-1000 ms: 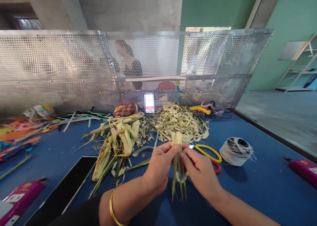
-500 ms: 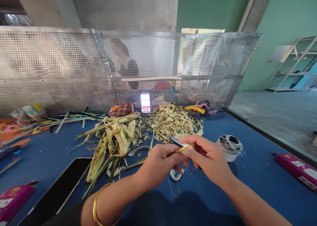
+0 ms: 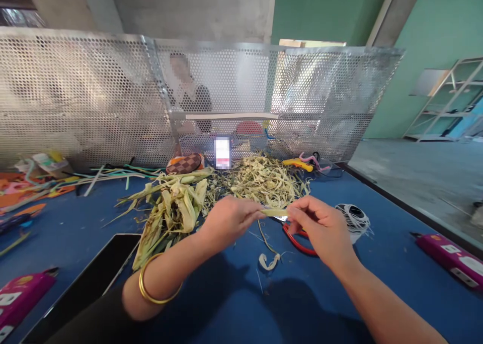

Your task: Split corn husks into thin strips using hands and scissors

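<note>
A pale strip of corn husk (image 3: 274,212) is stretched level between my two hands above the table. My left hand (image 3: 231,217), with a gold bangle on its wrist, pinches the strip's left end. The right end is pinched by the thumb and fingers of my right hand (image 3: 319,228). Scissors with red handles (image 3: 302,243) lie just below the strip, partly covered by my right hand. A curled scrap of husk (image 3: 269,262) rests on the blue table nearer to me. Behind my hands is a heap of shredded husk (image 3: 264,180).
Larger husks (image 3: 177,205) lie to the left, beside a dark flat device (image 3: 90,278). A spool of white string (image 3: 352,219) stands right of my hands. Purple boxes (image 3: 451,256) lie at both sides. A phone (image 3: 222,153) stands before a perforated metal screen (image 3: 226,82); a person sits beyond.
My hands have moved apart, drawing the husk strip out straight between them. The red scissor handles now show beneath my right hand. My view has shifted slightly.
</note>
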Action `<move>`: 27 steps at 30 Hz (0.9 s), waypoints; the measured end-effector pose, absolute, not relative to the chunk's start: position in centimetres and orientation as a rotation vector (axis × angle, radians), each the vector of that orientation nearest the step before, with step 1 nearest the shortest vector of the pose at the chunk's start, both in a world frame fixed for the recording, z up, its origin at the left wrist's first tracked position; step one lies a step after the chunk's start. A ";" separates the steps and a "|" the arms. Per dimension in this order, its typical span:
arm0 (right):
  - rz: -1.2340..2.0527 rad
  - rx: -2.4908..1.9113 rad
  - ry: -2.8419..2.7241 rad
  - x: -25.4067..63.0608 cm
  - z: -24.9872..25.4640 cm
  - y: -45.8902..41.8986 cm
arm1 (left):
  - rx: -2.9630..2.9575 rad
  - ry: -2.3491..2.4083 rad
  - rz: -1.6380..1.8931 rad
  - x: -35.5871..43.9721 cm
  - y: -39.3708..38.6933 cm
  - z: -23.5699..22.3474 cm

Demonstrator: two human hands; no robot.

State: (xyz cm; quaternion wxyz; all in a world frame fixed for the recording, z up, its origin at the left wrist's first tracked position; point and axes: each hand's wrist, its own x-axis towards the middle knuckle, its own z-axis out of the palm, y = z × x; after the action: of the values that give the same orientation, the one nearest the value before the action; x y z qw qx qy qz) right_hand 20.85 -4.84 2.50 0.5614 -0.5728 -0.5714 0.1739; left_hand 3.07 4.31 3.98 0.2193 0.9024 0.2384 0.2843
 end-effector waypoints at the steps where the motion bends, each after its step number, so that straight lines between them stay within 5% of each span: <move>1: 0.347 -1.353 -1.313 21.0 2.6 -4.9 | 2.528 0.630 0.833 2.7 5.3 4.1; 6: -0.014 -1.367 -1.133 21.9 3.0 -5.1 | 2.464 0.826 0.943 0.1 10.1 4.3; 10: -0.253 -1.353 -1.029 22.1 2.8 -5.1 | 1.867 1.112 1.453 0.2 9.5 4.4; 17: -0.630 -1.230 -1.661 20.2 0.2 -5.0 | 0.932 0.526 0.564 5.7 1.0 1.9; 27: -1.189 -0.890 -2.185 18.5 -1.0 -4.5 | 0.626 0.713 0.725 5.6 1.0 2.2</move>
State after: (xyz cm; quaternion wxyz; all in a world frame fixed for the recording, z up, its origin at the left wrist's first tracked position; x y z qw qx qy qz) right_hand 18.53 -4.53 -1.02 0.2471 -0.3265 -0.8013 -0.4362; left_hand 5.60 0.96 2.23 0.8270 0.2947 0.3358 0.3413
